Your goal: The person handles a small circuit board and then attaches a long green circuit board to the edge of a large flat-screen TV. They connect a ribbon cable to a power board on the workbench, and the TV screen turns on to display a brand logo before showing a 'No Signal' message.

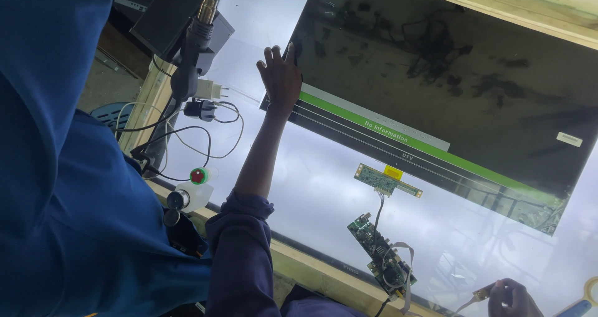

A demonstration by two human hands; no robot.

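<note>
Left hand [280, 74] stretched out on a blue-sleeved arm, fingers spread, thumb hooked over the left edge of a large dark display panel [448, 68]. Panel lies tilted on a glowing white light table [311, 186], green band along its lower edge. Right hand [512, 298] at the bottom edge of the view, fingers pinched on a small connector board [483, 292]. Between the hands: a narrow green circuit strip [387, 180], ribbon-wired to a driver board [381, 251]. White bottle with red cap [194, 189] and a tangle of cables [199, 127] near the table's left rim.
</note>
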